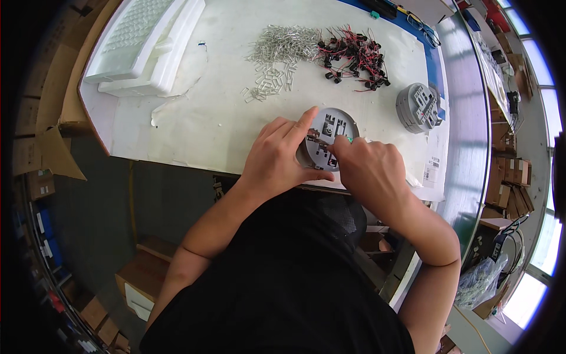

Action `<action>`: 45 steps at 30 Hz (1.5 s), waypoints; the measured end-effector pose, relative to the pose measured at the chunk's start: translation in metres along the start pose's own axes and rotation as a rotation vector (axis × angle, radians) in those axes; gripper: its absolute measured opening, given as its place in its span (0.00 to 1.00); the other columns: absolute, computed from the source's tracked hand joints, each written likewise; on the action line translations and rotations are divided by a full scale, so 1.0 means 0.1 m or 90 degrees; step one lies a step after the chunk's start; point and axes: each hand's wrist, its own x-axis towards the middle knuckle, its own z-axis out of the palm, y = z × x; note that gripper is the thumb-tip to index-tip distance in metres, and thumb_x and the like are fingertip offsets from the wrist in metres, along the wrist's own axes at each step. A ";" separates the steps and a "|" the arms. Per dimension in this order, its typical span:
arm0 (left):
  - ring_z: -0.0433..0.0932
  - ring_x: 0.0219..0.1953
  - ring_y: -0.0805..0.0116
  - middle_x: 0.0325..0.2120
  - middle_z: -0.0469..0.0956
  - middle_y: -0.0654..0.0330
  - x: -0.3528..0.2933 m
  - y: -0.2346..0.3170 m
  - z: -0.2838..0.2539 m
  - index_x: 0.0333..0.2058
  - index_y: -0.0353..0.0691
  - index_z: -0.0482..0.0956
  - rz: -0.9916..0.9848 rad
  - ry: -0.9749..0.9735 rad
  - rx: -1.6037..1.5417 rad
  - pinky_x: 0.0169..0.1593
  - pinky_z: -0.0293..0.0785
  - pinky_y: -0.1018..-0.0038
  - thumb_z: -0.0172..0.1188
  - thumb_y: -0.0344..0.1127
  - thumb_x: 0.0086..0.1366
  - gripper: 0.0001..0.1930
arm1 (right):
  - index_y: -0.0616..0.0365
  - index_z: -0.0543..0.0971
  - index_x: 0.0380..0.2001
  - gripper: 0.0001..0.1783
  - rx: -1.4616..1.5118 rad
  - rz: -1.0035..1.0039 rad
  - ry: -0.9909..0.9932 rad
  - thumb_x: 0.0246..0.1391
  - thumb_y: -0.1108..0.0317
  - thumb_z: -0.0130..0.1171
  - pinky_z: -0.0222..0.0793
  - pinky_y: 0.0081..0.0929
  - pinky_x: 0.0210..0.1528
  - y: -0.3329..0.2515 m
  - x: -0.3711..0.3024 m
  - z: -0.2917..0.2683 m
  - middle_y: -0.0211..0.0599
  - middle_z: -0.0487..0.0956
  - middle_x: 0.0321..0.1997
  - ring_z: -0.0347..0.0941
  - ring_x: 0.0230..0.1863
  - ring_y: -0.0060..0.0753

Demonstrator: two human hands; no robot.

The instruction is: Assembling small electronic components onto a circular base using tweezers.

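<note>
My left hand (pixel 274 156) grips the rim of a round grey plastic housing (pixel 348 121) from its left side, thumb and fingers spread around it. The housing lies near the table's front edge, with slots, dark metal parts and coppery pieces inside. Over its lower right part, my right hand (pixel 374 171) is closed, fingertips pressed down at the inside. A small bit of green (pixel 349 140) shows beside those fingertips. Whatever the right fingers pinch is hidden by the hand itself.
Beyond the housing lie a pile of U-shaped silver metal pieces (pixel 286 47) and a heap of small black parts with red wires (pixel 356 56). Stacked grey housings (pixel 418 106) stand at right. White foam trays (pixel 138 53) sit at far left, cardboard boxes (pixel 141 271) below.
</note>
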 end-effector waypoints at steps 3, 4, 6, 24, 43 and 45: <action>0.82 0.41 0.54 0.38 0.84 0.54 0.03 0.04 -0.04 0.71 0.36 0.69 -0.020 -0.015 -0.005 0.52 0.78 0.60 0.87 0.53 0.41 0.59 | 0.54 0.79 0.32 0.12 0.014 -0.003 -0.009 0.65 0.59 0.63 0.77 0.37 0.26 0.03 0.01 -0.02 0.39 0.83 0.26 0.85 0.27 0.42; 0.82 0.41 0.54 0.39 0.84 0.53 0.03 0.04 -0.07 0.71 0.37 0.70 -0.028 -0.025 -0.008 0.52 0.78 0.59 0.87 0.49 0.44 0.57 | 0.54 0.79 0.32 0.12 0.022 -0.002 -0.013 0.65 0.59 0.64 0.77 0.37 0.26 0.04 0.02 -0.02 0.39 0.83 0.27 0.85 0.28 0.41; 0.82 0.42 0.54 0.39 0.83 0.54 0.00 0.00 -0.18 0.71 0.36 0.69 -0.047 -0.050 -0.066 0.53 0.78 0.59 0.84 0.45 0.47 0.53 | 0.54 0.79 0.34 0.11 0.118 -0.012 0.024 0.65 0.59 0.64 0.77 0.38 0.27 0.13 0.00 0.03 0.39 0.83 0.29 0.85 0.28 0.42; 0.77 0.30 0.63 0.34 0.80 0.56 0.02 -0.06 -0.17 0.43 0.36 0.87 -0.017 0.014 -0.077 0.33 0.73 0.69 0.67 0.23 0.67 0.07 | 0.58 0.80 0.61 0.22 0.496 0.649 0.740 0.67 0.63 0.66 0.60 0.18 0.25 3.20 -1.29 0.73 0.26 0.78 0.27 0.67 0.23 0.14; 0.82 0.41 0.55 0.39 0.84 0.54 0.05 -0.04 -0.11 0.48 0.39 0.89 0.048 0.043 -0.017 0.46 0.80 0.64 0.72 0.27 0.62 0.15 | 0.68 0.84 0.27 0.25 0.283 0.544 0.160 0.61 0.52 0.68 0.72 0.44 0.31 2.15 -0.42 0.28 0.54 0.81 0.23 0.78 0.24 0.54; 0.82 0.42 0.54 0.40 0.84 0.54 0.05 -0.01 -0.15 0.48 0.39 0.88 0.039 0.067 -0.018 0.47 0.79 0.64 0.72 0.27 0.62 0.15 | 0.69 0.83 0.27 0.24 0.316 0.504 0.187 0.61 0.53 0.68 0.71 0.43 0.31 2.24 -0.42 0.43 0.55 0.80 0.23 0.77 0.23 0.54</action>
